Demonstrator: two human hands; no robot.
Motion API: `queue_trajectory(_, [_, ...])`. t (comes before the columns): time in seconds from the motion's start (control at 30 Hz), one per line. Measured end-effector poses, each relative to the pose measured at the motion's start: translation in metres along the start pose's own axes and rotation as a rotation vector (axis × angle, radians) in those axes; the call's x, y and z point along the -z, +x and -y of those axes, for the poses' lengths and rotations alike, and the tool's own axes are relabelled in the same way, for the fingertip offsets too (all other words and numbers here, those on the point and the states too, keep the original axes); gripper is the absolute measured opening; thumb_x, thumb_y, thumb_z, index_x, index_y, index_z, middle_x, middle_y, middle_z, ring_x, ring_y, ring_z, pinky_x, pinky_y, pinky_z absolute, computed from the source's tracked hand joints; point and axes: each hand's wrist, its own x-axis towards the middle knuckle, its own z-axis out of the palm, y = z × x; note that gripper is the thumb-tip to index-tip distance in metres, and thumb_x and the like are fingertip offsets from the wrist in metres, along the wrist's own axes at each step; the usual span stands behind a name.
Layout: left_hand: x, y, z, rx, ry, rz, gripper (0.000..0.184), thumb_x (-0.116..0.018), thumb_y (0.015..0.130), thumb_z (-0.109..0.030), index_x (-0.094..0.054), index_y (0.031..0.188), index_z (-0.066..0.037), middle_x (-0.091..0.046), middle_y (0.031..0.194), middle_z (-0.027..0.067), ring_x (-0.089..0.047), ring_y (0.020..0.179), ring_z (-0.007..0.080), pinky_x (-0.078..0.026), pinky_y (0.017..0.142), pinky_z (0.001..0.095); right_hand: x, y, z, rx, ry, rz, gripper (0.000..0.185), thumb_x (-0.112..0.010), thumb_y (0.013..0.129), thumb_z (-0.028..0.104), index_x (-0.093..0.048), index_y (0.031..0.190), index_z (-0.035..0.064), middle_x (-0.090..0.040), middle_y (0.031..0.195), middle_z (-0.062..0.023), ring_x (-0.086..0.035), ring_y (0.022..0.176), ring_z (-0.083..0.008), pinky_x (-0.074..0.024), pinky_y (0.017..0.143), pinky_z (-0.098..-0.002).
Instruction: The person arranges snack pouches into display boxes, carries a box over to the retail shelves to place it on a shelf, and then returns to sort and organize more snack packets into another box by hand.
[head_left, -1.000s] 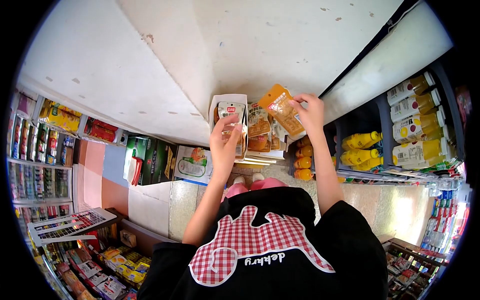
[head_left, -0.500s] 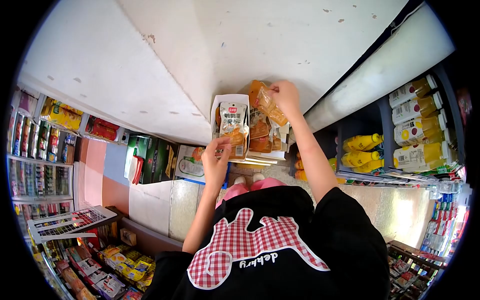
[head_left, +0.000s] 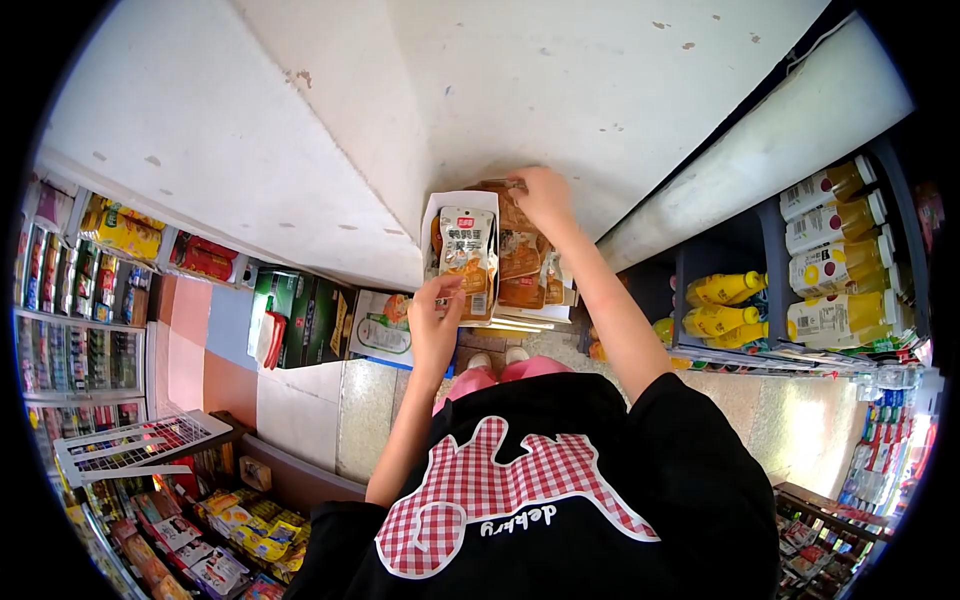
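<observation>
A white cardboard box against the wall holds upright snack packets, with a grey-and-orange snack packet facing me at its front. My left hand is at the lower left of that packet, thumb and fingers pinched together; whatever lies between them is hidden. My right hand pinches the top edge of an orange-brown snack packet at the back right of the box. That packet leans over more orange-brown packets, which lie beside the grey one. My right fingertips are partly blurred.
White wall panels rise behind the box. To the right, a dark shelf carries yellow bottles and juice bottles. A green carton and a white carton stand on the left. Snack racks are lower left.
My right hand has moved left and slightly down, carrying its orange-brown packet to the back of the box among the others. My left hand has barely moved.
</observation>
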Motion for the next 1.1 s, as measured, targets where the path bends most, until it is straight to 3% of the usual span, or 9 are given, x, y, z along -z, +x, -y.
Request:
queue_trajectory(0.13, [-0.001,0.003,0.012,-0.122,0.201,-0.026,0.024,-0.064,0.086,-0.008,-0.067,0.109,-0.001,-0.068,0.098,0.0133,-0.064,0.089,0.0238,-0.049,0.077,0.0340,0.029,-0.014,0.004,-0.014,0.138,-0.047,0.018,-0.068,0.081,0.014,-0.073,0.098,0.0083,-0.071,0.094,-0.0118,-0.066,0.094,-0.0306,-0.0523,0.083,-0.0412])
queue_trajectory(0.23, [-0.006,0.003,0.010,-0.061,0.388,-0.038,0.030,-0.064,0.084,-0.007,-0.064,0.113,0.000,-0.065,0.108,0.0160,-0.060,0.099,0.0301,-0.048,0.085,0.0375,0.044,-0.031,0.014,-0.032,0.206,-0.100,0.018,-0.068,0.081,0.013,-0.073,0.098,0.0076,-0.072,0.091,-0.0109,-0.066,0.091,-0.0292,-0.0520,0.081,-0.0399])
queue_trajectory(0.37, [-0.020,0.013,0.033,-0.090,0.407,-0.033,0.046,-0.065,0.084,-0.012,-0.054,0.127,0.001,-0.056,0.128,0.0199,-0.054,0.115,0.0389,-0.045,0.096,0.0442,0.046,-0.057,0.028,-0.002,0.343,-0.131,0.018,-0.068,0.082,0.011,-0.072,0.099,0.0083,-0.071,0.086,-0.0088,-0.065,0.086,-0.0274,-0.0508,0.078,-0.0388])
queue_trajectory(0.47, [-0.031,0.019,0.045,-0.073,0.507,-0.052,0.050,-0.064,0.084,-0.012,-0.051,0.130,0.002,-0.055,0.130,0.0219,-0.054,0.116,0.0394,-0.046,0.095,0.0452,0.041,-0.080,0.042,0.043,0.361,-0.102,0.019,-0.069,0.082,0.008,-0.072,0.100,0.0079,-0.070,0.084,-0.0104,-0.066,0.079,-0.0241,-0.0513,0.071,-0.0344])
queue_trajectory(0.67, [-0.038,0.028,0.038,0.067,0.600,-0.038,0.050,-0.061,0.083,-0.010,-0.050,0.130,0.002,-0.059,0.117,0.0224,-0.060,0.101,0.0400,-0.050,0.084,0.0470,0.018,-0.107,0.045,0.027,0.372,0.030,0.018,-0.070,0.082,0.008,-0.071,0.100,0.0074,-0.069,0.083,-0.0098,-0.067,0.073,-0.0210,-0.0528,0.067,-0.0316])
queue_trajectory(0.77, [-0.038,0.031,0.040,0.044,0.552,-0.116,0.048,-0.065,0.081,-0.010,-0.054,0.128,-0.004,-0.063,0.115,0.0191,-0.064,0.094,0.0379,-0.051,0.079,0.0463,0.011,-0.113,0.043,-0.009,0.384,0.070,0.017,-0.070,0.082,0.008,-0.071,0.099,0.0068,-0.069,0.083,-0.0098,-0.068,0.071,-0.0207,-0.0534,0.067,-0.0309])
queue_trajectory(0.97, [-0.037,0.035,0.049,-0.014,0.473,-0.186,0.026,-0.066,0.078,-0.004,-0.066,0.104,-0.006,-0.069,0.083,0.0120,-0.066,0.080,0.0316,-0.051,0.070,0.0408,0.006,-0.117,0.036,-0.018,0.378,0.083,0.016,-0.070,0.082,0.008,-0.071,0.098,0.0063,-0.070,0.080,-0.0096,-0.069,0.071,-0.0207,-0.0539,0.066,-0.0312])
queue_trajectory(1.1, [-0.029,0.035,0.040,-0.003,0.398,-0.254,0.013,-0.066,0.076,-0.003,-0.069,0.089,-0.005,-0.069,0.077,0.0111,-0.066,0.076,0.0299,-0.051,0.068,0.0409,0.006,-0.119,0.038,-0.019,0.391,0.085,0.017,-0.070,0.082,0.007,-0.071,0.099,0.0062,-0.070,0.079,-0.0098,-0.069,0.070,-0.0208,-0.0539,0.066,-0.0308])
